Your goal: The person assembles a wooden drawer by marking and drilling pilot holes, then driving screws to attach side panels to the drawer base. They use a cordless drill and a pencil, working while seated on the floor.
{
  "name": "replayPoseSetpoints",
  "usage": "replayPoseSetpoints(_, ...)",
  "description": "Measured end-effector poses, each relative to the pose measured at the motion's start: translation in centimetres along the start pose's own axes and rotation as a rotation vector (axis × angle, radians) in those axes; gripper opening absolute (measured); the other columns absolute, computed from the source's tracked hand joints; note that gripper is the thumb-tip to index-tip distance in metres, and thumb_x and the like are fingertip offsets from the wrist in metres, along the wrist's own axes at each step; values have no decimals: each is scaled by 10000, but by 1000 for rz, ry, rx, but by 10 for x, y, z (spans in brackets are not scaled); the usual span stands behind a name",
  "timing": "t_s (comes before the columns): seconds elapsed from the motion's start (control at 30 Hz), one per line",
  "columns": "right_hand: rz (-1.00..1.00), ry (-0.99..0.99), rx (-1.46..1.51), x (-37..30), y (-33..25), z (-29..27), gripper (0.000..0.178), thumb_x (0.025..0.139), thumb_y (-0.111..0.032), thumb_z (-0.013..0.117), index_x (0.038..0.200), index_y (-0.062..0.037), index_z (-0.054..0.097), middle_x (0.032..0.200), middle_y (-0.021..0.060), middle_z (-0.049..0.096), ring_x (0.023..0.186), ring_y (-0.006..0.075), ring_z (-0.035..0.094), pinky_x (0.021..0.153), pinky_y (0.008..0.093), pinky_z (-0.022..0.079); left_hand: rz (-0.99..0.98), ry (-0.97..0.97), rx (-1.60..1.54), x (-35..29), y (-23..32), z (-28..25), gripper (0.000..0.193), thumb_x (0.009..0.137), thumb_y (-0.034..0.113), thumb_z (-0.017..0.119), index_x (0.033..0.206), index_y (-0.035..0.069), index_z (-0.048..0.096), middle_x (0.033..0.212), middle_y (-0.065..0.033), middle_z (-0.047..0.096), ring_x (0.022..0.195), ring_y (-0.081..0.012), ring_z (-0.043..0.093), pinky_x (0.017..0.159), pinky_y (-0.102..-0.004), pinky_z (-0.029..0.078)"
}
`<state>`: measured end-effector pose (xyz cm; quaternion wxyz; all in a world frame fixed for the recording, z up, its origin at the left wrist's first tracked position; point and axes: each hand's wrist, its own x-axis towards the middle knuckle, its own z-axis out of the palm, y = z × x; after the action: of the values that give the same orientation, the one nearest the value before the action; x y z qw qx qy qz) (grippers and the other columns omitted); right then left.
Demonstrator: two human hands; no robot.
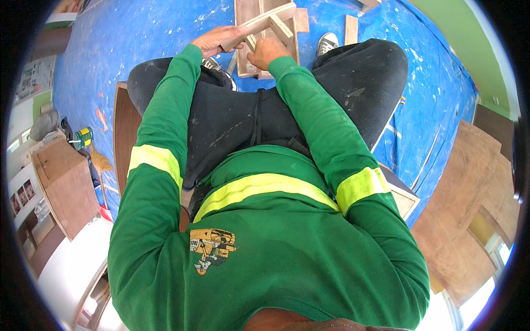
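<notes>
A narrow wooden plank (259, 23) with short crosspieces (280, 28) runs slantwise in front of my knees. Its near left end is gripped by my left hand (218, 39), thumb along the top and fingers beneath. My right hand (269, 52) is closed beside the crosspieces, knuckles up. Its fingertips are turned away, so what they hold is hidden. Under both hands, an open wooden box (293, 52) with thin sides rests on the blue sheet between my shoes.
Blue sheeting (149, 33) with paint specks covers the floor. Loose wood offcuts (351, 30) lie past my right shoe (328, 43). Large plywood panels (452, 209) are at the right. On the left stand a wooden cabinet (69, 185) and a green can (84, 138).
</notes>
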<state>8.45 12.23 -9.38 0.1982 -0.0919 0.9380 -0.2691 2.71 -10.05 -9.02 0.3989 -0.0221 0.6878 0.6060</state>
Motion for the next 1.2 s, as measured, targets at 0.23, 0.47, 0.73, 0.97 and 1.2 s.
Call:
replayPoseSetpoints(0.23, 17, 43, 47, -9, -10, -13, 487, 908, -382, 716, 1099, 52, 828, 1099, 340, 782, 1067, 480, 782, 980, 538, 627, 4, 45, -320, 2, -9, -13, 644, 1117, 614, 587, 1439, 57, 615, 1221, -120, 741, 985, -258, 789, 732, -354, 628)
replayPoseSetpoints(0.47, 12, 63, 30, -9, -9, -17, 485, 899, -370, 702, 1082, 62, 826, 1094, 340, 782, 1059, 486, 780, 983, 539, 624, 22, 19, -330, 4, -9, -13, 577, 1147, 558, 549, 1431, 61, 621, 1190, -111, 752, 959, -268, 790, 707, -355, 621)
replayPoseSetpoints(0.73, 15, 95, 46, -7, -7, -12, 447, 948, -385, 733, 1130, 11, 833, 1121, 320, 787, 1070, 473, 784, 965, 538, 637, 9, 20, -303, 5, -7, -15, 548, 1155, 527, 538, 1443, 69, 625, 1196, -101, 753, 942, -253, 790, 696, -344, 616)
replayPoseSetpoints(0.97, -25, 188, -7, -5, -6, -9, 432, 967, -420, 752, 1040, -2, 831, 1084, 308, 793, 1018, 448, 796, 917, 531, 648, -30, 74, -220, 0, -4, -6, 571, 1137, 562, 560, 1457, 93, 624, 1232, -70, 745, 944, -220, 778, 716, -319, 604)
replayPoseSetpoints(1.2, -11, 235, 81, -10, -10, -7, 330, 908, -239, 687, 989, 57, 807, 1000, 350, 773, 968, 509, 779, 920, 563, 638, -30, 83, -135, 7, -10, -9, 593, 1104, 607, 597, 1467, 139, 629, 1252, -39, 732, 990, -175, 750, 810, -311, 575)
